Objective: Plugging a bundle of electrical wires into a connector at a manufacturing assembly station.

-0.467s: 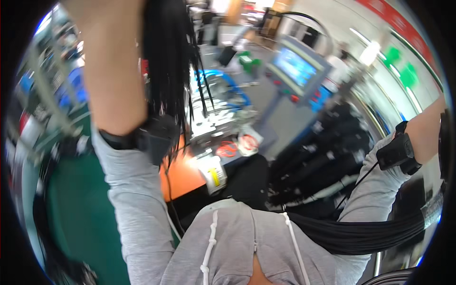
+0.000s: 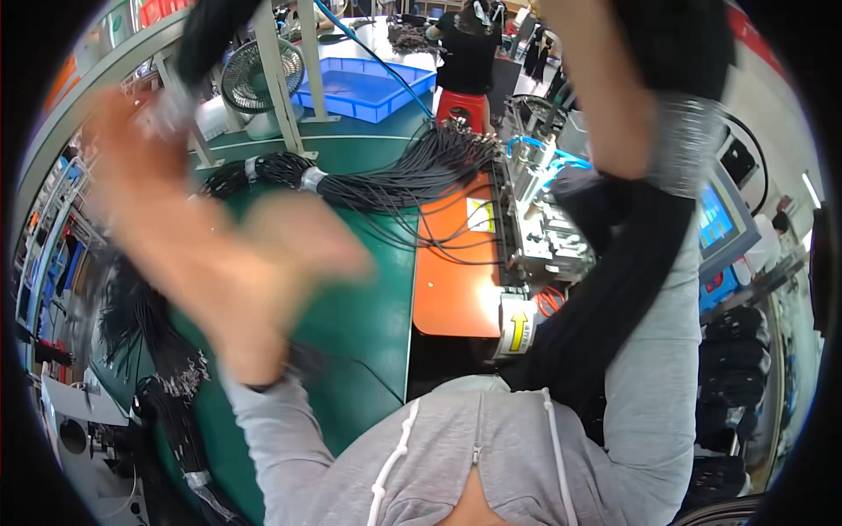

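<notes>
My left hand (image 2: 219,254) is raised close to the camera, blurred, palm open and fingers spread, holding nothing. My right forearm (image 2: 605,96) reaches up past the top edge, its grey sleeve pushed back, and the hand itself is out of sight. A long black hank, apparently hair (image 2: 605,298), hangs down along that arm to my chest. Below my hands a bundle of thin black cables (image 2: 395,180), taped at intervals, lies across the green table (image 2: 360,316) toward an orange mat (image 2: 456,280).
A metal machine (image 2: 539,228) with a yellow arrow label (image 2: 517,329) stands beside the mat, with a blue-lit screen (image 2: 719,219) to its right. A fan (image 2: 250,83) and blue tray (image 2: 364,88) sit at the back, near a person in black (image 2: 465,53). More cable bundles (image 2: 158,351) hang at left.
The view has swung left over the green table. My left hand has dropped into view, open and blurred. My right arm has risen, and its hand has left the picture.
</notes>
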{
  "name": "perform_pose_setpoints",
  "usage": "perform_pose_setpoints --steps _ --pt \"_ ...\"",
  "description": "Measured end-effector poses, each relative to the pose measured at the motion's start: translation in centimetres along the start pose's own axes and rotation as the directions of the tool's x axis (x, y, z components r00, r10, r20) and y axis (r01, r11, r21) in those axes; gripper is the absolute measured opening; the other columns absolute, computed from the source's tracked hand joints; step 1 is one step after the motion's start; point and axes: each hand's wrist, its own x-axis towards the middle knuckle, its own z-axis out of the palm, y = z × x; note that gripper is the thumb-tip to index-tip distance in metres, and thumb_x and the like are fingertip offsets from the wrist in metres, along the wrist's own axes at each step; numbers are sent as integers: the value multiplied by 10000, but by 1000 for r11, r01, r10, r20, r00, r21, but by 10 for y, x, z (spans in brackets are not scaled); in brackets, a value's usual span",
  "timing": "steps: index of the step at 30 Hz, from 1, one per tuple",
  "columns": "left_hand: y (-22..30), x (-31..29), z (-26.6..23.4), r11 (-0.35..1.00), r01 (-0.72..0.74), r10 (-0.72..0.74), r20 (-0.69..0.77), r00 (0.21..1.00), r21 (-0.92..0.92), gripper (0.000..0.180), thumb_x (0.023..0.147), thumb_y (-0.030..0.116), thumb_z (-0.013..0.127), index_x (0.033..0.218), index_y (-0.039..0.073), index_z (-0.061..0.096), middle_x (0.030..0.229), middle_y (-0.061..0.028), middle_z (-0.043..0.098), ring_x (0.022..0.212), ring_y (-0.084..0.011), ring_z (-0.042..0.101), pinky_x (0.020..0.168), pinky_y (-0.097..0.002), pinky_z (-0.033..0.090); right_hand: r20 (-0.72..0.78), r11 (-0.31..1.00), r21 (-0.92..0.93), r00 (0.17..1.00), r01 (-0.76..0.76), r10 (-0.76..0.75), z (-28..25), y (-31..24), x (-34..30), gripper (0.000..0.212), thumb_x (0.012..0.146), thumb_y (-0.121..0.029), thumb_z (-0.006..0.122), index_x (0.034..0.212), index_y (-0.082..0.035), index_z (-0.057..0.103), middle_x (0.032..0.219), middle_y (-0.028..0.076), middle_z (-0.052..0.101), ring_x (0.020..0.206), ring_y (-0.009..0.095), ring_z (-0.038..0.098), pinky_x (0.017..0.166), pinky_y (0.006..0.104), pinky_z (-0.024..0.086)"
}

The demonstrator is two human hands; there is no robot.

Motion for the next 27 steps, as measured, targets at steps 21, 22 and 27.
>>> perform_pose_setpoints --steps 21,22,27 --pt "-204 5 122 931 342 -325 -707 628 -123 926 877 84 585 1398 -106 -155 1171 -328 431 900 -258 583 792 -347 513 936 -481 -327 -207 -813 -286 -130 109 -340 617 791 -235 709 1292 -15 425 978 166 650 793 228 677 688 334 570" --pt "-236 -1 127 927 352 -335 -699 631 -127 926 877 84 585 1398 -106 -155 1171 -328 431 900 -258 583 792 -347 513 958 -523 -286 -240 -803 -157 -129 112 -334 562 792 -197 690 1260 -11 440 937 154 647 740 216 665 650 324 568" --pt "-376 -110 63 496 679 -595 -357 720 542 917 789 263 694 1332 -181 103 1205 -320 461 1106 -329 515 932 -369 429 896 -691 -227 -426 -686 128 -114 96 -326 370 799 -120 623 1128 2 506 799 108 596 631 171 608 574 295 548"
